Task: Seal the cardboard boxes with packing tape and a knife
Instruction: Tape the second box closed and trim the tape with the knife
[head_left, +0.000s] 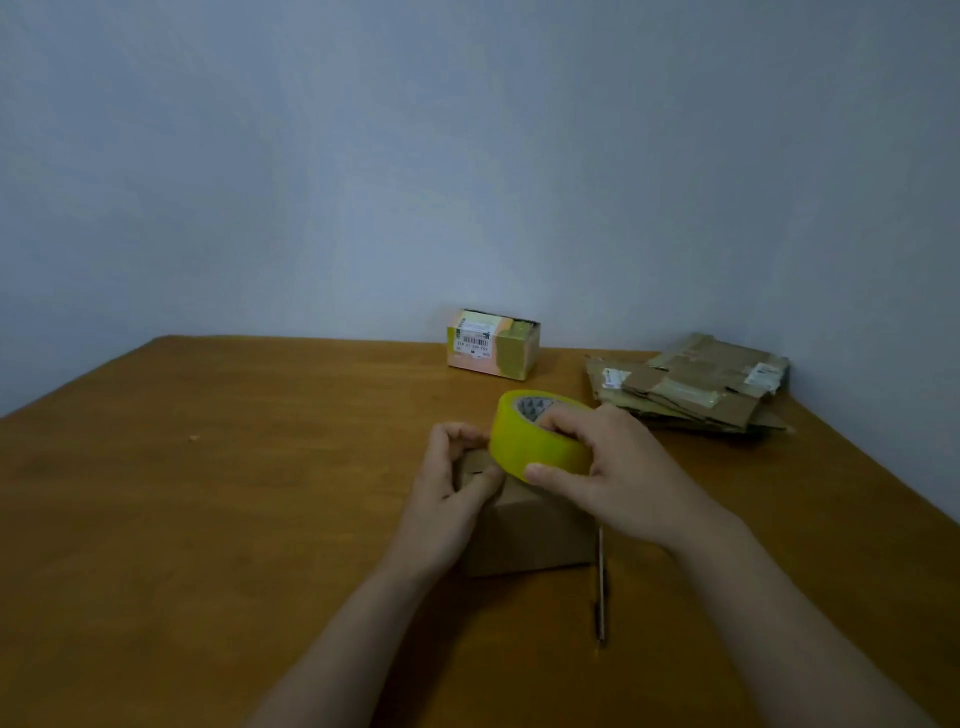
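I see the table (234, 493) carrying a cardboard pile (685, 384) far right and a labelled box (493, 343) by the wall. Nearer sits the brown box (524, 535), with the tape roll (535, 441) on top. The right hand (613, 467) curls its fingers round the roll. The left hand (452, 488) pinches the brown box's top edge beside it. The knife (601, 587) lies just right of the brown box.

Bare left hand (451, 486), right hand (615, 467), forearms (779, 603)

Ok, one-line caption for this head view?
Right hand holds yellow tape roll over a small cardboard box; left hand grips the box's edge.
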